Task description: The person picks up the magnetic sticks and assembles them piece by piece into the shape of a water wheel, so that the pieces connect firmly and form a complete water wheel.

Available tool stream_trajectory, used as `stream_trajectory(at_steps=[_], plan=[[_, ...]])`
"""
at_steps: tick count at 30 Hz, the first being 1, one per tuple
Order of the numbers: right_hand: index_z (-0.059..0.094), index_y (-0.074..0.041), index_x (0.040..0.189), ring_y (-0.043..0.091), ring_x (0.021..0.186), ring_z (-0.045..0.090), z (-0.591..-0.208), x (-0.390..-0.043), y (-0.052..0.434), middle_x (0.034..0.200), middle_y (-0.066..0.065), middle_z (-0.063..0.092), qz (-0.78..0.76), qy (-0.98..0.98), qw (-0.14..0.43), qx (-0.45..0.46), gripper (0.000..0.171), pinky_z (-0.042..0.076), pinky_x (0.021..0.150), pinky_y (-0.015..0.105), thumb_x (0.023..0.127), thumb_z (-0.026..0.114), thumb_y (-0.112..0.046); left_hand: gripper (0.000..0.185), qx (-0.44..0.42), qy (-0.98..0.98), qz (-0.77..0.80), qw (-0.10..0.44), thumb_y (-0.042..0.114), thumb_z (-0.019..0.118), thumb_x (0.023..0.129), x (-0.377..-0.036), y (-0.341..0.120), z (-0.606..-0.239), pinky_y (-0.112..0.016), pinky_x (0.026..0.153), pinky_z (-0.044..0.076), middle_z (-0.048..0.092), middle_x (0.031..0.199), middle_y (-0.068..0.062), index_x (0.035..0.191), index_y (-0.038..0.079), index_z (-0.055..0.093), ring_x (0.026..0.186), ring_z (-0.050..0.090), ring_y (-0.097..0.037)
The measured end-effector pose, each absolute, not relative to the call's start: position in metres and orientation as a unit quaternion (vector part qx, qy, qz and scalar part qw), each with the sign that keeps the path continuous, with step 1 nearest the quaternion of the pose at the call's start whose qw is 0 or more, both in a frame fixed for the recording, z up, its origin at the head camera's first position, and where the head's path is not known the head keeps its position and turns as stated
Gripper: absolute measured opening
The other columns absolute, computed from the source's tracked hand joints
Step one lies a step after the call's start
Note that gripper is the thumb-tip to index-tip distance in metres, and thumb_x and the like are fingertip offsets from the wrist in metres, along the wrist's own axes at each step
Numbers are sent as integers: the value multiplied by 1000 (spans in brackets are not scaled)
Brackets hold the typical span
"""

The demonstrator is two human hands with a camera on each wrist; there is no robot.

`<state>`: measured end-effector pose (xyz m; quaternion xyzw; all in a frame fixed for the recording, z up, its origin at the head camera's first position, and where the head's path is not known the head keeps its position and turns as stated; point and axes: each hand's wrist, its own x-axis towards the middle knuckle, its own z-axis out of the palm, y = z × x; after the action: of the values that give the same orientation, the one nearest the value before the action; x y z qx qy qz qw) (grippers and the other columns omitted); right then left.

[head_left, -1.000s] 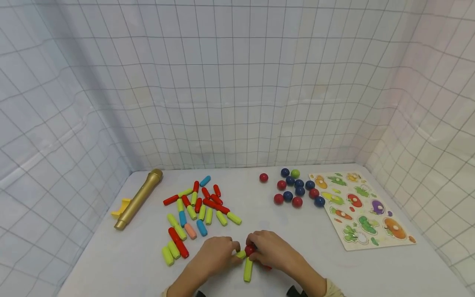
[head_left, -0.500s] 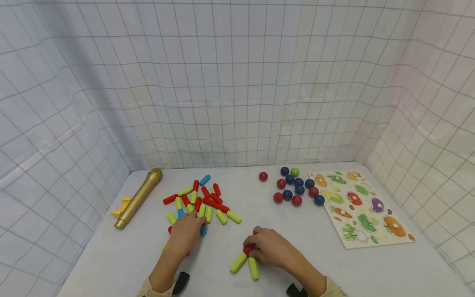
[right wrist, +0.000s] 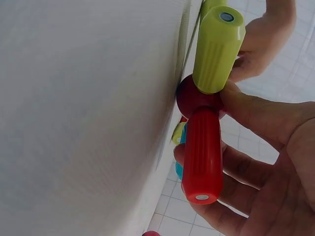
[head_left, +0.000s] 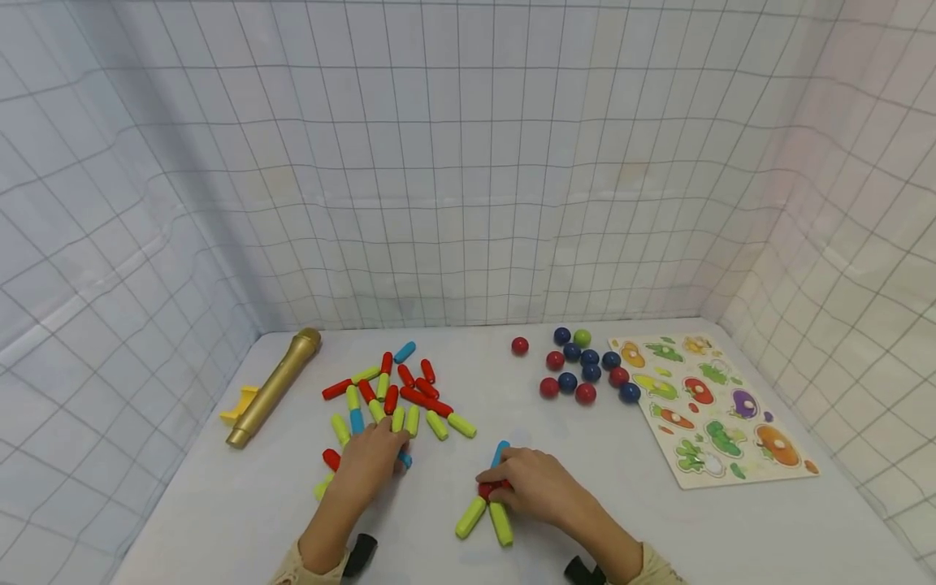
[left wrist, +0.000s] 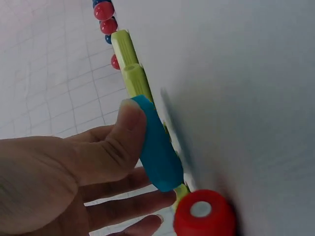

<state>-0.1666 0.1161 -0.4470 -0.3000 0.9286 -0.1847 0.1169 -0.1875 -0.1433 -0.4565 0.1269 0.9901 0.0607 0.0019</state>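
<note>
My left hand is over the near part of the stick pile, pinching a blue magnetic building stick between thumb and fingers. Its forearm and palm cover some sticks in the head view. My right hand grips a dark red ball at the front middle, thumb against the ball and fingers round behind. Two yellow-green sticks fan out from the ball towards the front. A red stick with a silver end also joins it, beside the fingers. Beyond the ball, another blue stick sticks out past the right hand.
Red, yellow-green and blue sticks lie scattered at the left. A gold toy microphone and a yellow piece are further left. Red, blue and green balls cluster at the back right, beside a vegetable puzzle board.
My left hand has left the ball and moved left to the pile, where it now pinches a blue stick. The right hand stays on the ball; the sticks joined to it have turned slightly.
</note>
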Motion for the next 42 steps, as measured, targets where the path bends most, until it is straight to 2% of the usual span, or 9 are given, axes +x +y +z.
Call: stream_trajectory(at_steps=[5,10,16,21,31,34,37,39,42], plan=[[74,-27,113,2,69,43,-448,-166,116,81,-12,56,-182,929,115,-302,26,38,58,15,87,72,-30,17,157,982,103,33,20,81,77,-180,-127,-447,-31,69,53,63,80,1,89,18,69,74,54,-15],[74,-29,113,2,70,43,-451,-165,116,82,-12,60,-176,931,109,-301,27,39,58,16,86,73,-32,18,192,972,119,69,22,79,80,-168,-106,-442,-30,74,56,67,83,3,96,18,73,74,57,-12],[73,-30,114,2,71,44,-453,-166,117,84,-13,61,-176,933,109,-295,27,39,60,16,87,72,-33,18,243,966,72,42,28,78,81,-162,-91,-446,-26,68,52,62,79,5,97,21,74,68,53,-9],[73,-29,113,2,71,44,-452,-167,117,86,-13,63,-178,932,101,-301,26,39,60,16,87,72,-33,17,270,962,40,28,29,77,82,-159,-86,-449,-28,67,51,65,79,5,97,21,74,67,54,-9],[73,-28,112,2,70,45,-452,-168,118,84,-13,63,-175,932,88,-306,27,39,62,16,86,74,-32,21,265,962,42,39,34,76,82,-159,-78,-451,-25,66,49,64,79,7,99,21,73,67,51,-8],[72,-28,111,1,70,45,-452,-169,118,85,-13,64,-171,933,86,-306,26,39,64,18,86,73,-34,22,254,960,90,71,36,73,85,-162,-86,-446,-26,68,50,65,82,8,101,21,73,70,54,-8],[72,-30,110,1,71,45,-452,-169,118,85,-14,62,-165,934,92,-304,25,38,66,20,87,72,-38,15,210,968,122,66,26,72,87,-167,-106,-437,-28,67,51,68,85,5,99,19,73,74,58,-10],[71,-32,109,1,73,46,-452,-169,117,84,-14,61,-160,934,97,-303,23,38,68,22,87,71,-40,13,168,980,103,38,15,74,84,-172,-125,-432,-29,65,53,70,87,0,97,17,74,74,59,-14],[71,-33,107,1,74,46,-451,-169,116,82,-14,59,-155,935,97,-304,20,39,72,27,88,70,-39,20,106,993,50,12,5,79,78,-179,-152,-429,-31,61,52,67,86,-6,94,15,73,69,55,-18]])
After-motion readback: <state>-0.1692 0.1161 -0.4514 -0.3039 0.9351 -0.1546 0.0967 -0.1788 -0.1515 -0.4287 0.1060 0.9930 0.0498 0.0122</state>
